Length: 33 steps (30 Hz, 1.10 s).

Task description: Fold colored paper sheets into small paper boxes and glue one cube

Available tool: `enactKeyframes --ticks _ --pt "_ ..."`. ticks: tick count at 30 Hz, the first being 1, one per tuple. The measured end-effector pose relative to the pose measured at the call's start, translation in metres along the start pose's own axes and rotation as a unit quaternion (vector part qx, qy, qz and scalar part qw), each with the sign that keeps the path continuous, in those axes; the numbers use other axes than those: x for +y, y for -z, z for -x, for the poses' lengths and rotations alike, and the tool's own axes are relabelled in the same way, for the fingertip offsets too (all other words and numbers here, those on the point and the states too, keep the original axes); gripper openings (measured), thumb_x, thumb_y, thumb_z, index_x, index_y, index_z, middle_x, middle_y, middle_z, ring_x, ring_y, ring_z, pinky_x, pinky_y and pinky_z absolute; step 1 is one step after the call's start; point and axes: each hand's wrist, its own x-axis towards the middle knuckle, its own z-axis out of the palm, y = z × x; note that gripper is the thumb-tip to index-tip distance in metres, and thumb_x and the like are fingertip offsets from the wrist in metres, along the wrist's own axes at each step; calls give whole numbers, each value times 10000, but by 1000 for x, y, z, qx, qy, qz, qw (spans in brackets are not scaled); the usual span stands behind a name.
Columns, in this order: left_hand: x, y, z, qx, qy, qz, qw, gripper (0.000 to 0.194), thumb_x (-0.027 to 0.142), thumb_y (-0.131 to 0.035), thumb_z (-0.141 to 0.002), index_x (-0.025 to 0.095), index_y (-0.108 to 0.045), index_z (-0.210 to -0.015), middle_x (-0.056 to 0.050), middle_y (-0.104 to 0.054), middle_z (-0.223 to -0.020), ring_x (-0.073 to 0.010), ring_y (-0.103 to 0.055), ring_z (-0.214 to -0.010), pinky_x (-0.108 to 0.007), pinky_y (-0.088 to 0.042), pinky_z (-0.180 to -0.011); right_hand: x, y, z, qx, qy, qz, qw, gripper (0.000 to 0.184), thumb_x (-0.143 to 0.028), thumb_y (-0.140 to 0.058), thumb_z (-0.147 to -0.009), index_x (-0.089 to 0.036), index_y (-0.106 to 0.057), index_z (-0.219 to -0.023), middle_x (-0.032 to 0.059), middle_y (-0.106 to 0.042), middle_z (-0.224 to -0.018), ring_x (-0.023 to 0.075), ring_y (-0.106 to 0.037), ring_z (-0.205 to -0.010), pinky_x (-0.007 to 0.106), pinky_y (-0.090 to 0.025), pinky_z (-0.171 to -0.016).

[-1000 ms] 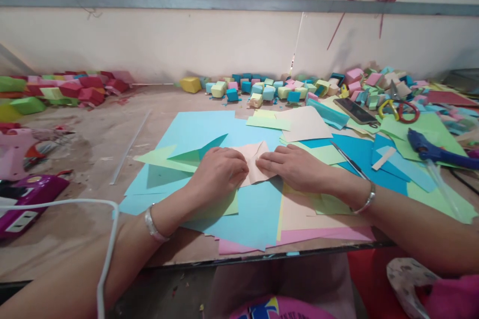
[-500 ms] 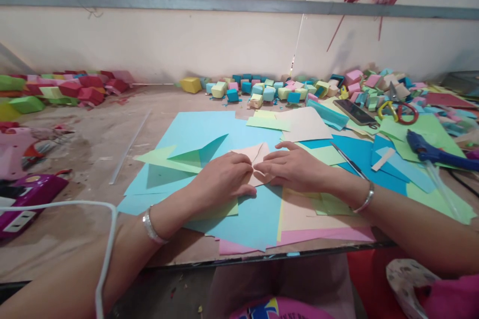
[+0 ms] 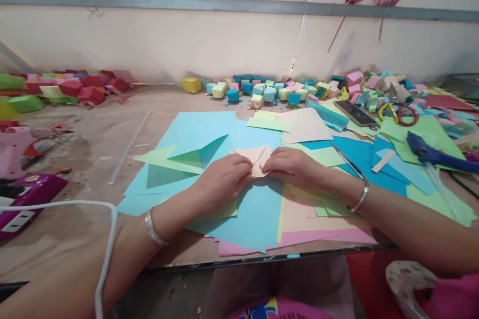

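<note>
Between my hands is a folded piece of pale peach paper point(image 3: 253, 155), with slanting creases and flaps that meet near its middle. My left hand point(image 3: 229, 179) grips its left edge, fingers curled and the thumb largely hidden. On the right side, my right hand point(image 3: 294, 165) pinches the paper between bent fingers and thumb. Light blue sheets point(image 3: 258, 214) lie flat underneath. A folded light green paper point(image 3: 187, 159) stands partly raised just left of my left hand. To the right of my right hand a pen point(image 3: 348, 159) rests on darker blue paper point(image 3: 387, 174).
Small paper cubes point(image 3: 269, 93) line the back, with red and green ones point(image 3: 80, 87) at left. Scissors point(image 3: 397, 112), a phone point(image 3: 356, 112) and a blue glue gun point(image 3: 430, 149) lie at right. A white cable point(image 3: 112, 239) crosses near my left forearm. A clear stick point(image 3: 130, 147) lies at left.
My right hand's fingers have drawn together from a spread pose and now pinch the peach paper. My left thumb has tucked in. The paper's flaps sit slightly differently.
</note>
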Motion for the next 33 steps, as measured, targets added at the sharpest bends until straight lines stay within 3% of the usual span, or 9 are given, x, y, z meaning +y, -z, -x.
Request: enactKeyframes --ticks 3,6,9,12,18,26,30,33 --pt "-1 -2 0 16 -14 7 1000 239 181 -407 -955 184 -628 -866 -74 -660 -892 -211 -617 -911 -350 -491 -794 -5 -4 -3 10 -17 -27 999 151 -202 -548 -926 -188 -697 -950 87 -679 -981 183 -592 -955 309 -477 -827" --pt "-2 -4 0 4 -5 9 1000 266 189 -381 -974 177 -624 -866 -77 -654 -889 -210 -608 -897 -353 -486 -793 -8 -6 -5 9 -52 -62 997 208 -181 -512 -939 -176 -667 -800 68 -683 -880 163 -589 -861 290 -461 -789" --pt "-3 -7 -1 22 21 10 999 271 228 -389 -982 172 -608 -833 -81 -647 -894 -212 -587 -879 -355 -474 -779 -12 -7 -6 30 -140 -74 987 221 -174 -542 -912 -173 -615 -703 24 -642 -732 135 -549 -716 263 -415 -678" --pt "-5 -8 -3 49 59 11 997 250 220 -402 -966 182 -565 -780 -59 -634 -816 -188 -566 -770 -316 -444 -690 -16 -7 -5 70 -206 -56 974 195 -166 -574 -866 -169 -597 -672 25 -620 -716 137 -532 -699 264 -381 -648" --pt "-6 -8 -4 52 123 7 991 206 232 -382 -953 198 -557 -851 -30 -651 -750 -163 -553 -643 -284 -378 -592 -22 -9 -7 67 -236 -60 968 107 -195 -546 -875 -181 -639 -825 26 -662 -794 141 -548 -716 263 -371 -652" --pt "-3 -7 -6 25 168 -3 986 151 235 -473 -903 201 -618 -882 -48 -710 -834 -195 -616 -725 -287 -389 -603 -20 -14 -12 44 -292 0 955 159 -222 -549 -873 -189 -607 -729 12 -633 -714 134 -500 -648 263 -319 -602" --pt "1 -3 -6 6 202 -4 979 168 273 -479 -916 198 -627 -936 -28 -674 -750 -189 -587 -663 -287 -368 -581 -19 -14 -14 51 -312 0 949 190 -256 -582 -857 -194 -560 -679 -4 -606 -677 124 -484 -622 259 -289 -575" --pt "-1 -2 -5 23 203 -14 979 161 286 -505 -905 187 -627 -944 -29 -648 -746 -194 -582 -694 -298 -396 -620 -20 -15 -15 32 -324 31 945 187 -256 -572 -865 -197 -554 -690 -2 -605 -681 129 -480 -627 260 -276 -572"
